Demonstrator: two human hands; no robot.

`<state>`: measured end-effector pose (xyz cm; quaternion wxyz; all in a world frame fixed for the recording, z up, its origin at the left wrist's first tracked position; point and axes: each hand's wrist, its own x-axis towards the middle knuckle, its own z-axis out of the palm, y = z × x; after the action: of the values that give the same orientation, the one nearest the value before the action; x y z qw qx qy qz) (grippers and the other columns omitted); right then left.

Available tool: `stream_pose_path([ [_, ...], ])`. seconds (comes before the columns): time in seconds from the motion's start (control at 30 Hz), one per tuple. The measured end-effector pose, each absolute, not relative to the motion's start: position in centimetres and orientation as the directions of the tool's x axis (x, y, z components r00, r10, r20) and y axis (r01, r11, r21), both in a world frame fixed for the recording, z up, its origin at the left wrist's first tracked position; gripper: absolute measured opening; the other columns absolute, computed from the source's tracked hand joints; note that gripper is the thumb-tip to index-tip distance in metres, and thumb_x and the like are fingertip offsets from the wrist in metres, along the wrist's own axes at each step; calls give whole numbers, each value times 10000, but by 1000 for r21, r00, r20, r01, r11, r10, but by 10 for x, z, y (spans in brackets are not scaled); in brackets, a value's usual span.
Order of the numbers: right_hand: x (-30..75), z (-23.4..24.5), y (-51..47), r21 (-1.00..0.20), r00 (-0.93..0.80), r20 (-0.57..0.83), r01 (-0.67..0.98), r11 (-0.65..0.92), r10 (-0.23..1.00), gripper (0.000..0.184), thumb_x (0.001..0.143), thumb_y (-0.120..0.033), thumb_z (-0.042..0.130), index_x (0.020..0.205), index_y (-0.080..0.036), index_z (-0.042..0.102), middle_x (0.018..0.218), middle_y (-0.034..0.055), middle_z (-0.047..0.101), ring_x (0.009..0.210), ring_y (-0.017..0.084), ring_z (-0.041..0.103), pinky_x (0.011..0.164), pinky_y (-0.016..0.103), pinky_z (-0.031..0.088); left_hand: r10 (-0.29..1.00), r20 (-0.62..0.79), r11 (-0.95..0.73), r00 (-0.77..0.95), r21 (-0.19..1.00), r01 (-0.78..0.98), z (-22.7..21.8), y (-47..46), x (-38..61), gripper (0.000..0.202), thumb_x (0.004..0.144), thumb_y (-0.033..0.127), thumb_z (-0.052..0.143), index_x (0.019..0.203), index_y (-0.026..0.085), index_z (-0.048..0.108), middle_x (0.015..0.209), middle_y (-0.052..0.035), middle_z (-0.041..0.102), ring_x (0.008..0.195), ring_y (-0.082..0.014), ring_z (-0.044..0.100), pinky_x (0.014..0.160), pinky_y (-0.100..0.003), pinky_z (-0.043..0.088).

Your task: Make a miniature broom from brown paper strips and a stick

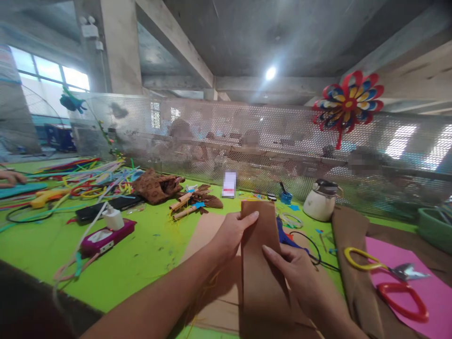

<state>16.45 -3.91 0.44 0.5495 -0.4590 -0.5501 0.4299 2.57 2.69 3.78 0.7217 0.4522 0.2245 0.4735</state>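
Both of my hands hold up a long strip of brown paper [263, 287] in front of me, its lower end running down out of view. My left hand [233, 233] pinches the strip's left edge near the top, thumb across the front. Lower down, my right hand [294, 266] grips the right edge, thumb on the face and fingers behind. Beneath the strip lies a tan cardboard sheet [201, 238] on the green table. A blue tool [287, 238], probably a glue gun with a dark cord, lies partly hidden behind the strip.
Scissors [384, 270] with yellow and red handles rest on pink paper [431, 282] at right. A white kettle [319, 202] stands behind. On the left are a magenta power strip [108, 238], brown fabric [155, 186] and a yellow glue gun [47, 197]. Another person's hand [12, 178] shows far left.
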Motion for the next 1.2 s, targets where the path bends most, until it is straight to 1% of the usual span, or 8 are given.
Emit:
stream_pose_path([
  [0.27,169,6,-44,-984,-170,-75,-147,-101,983,331,612,-350,779,852,-128,726,785,83,722,674,209,653,645,312,506,930,75,111,359,874,-473,40,26,31,217,745,235,657,902,86,658,793,-116,700,688,-216,647,727,-387,500],
  [0.43,164,2,-47,-972,-238,-205,-67,-227,949,266,567,-346,782,691,-119,721,710,85,705,640,188,622,612,293,468,972,22,76,232,912,-404,32,41,30,194,748,248,659,867,96,653,721,-95,680,607,-176,609,696,-372,494],
  [0.67,164,0,-48,-969,-187,-207,176,-174,960,254,611,-360,730,556,-129,639,491,-13,543,469,87,420,475,232,302,991,-66,104,116,923,-369,21,65,23,107,778,164,606,837,84,644,705,-75,656,577,-146,597,673,-348,499],
  [0.8,166,4,-52,-919,-150,-243,351,-178,958,321,639,-377,695,483,-150,529,419,-54,420,425,57,315,447,229,223,985,-114,148,126,940,-308,18,64,26,105,777,165,602,838,90,642,681,-66,654,586,-155,606,664,-339,509],
  [0.9,169,5,-61,-898,-146,-260,401,-184,954,294,659,-390,668,551,-156,527,444,-49,444,427,67,357,448,224,255,978,-120,160,168,955,-249,16,55,32,119,783,197,591,840,101,634,680,-59,651,586,-159,605,634,-323,509],
  [1.0,174,-2,-72,-839,-31,-143,534,-105,989,287,701,-375,642,842,-130,595,502,-19,536,475,125,484,480,242,364,978,-91,116,188,985,-129,9,48,38,189,793,277,583,869,108,625,725,-75,655,593,-170,600,593,-312,496],
  [1.1,176,-14,-82,-655,63,291,741,150,955,547,738,-347,627,1216,-127,476,847,94,650,774,230,604,665,357,488,982,7,-29,190,993,115,-1,49,42,232,795,326,572,849,110,638,763,-87,658,649,-186,603,598,-289,478],
  [1.2,172,-25,-94,-326,-180,609,831,451,772,443,821,-288,558,1239,-166,478,1233,152,522,1154,277,467,931,465,421,966,137,-200,221,934,298,-5,51,44,261,798,347,561,814,106,661,804,-101,666,727,-208,605,642,-280,463],
])
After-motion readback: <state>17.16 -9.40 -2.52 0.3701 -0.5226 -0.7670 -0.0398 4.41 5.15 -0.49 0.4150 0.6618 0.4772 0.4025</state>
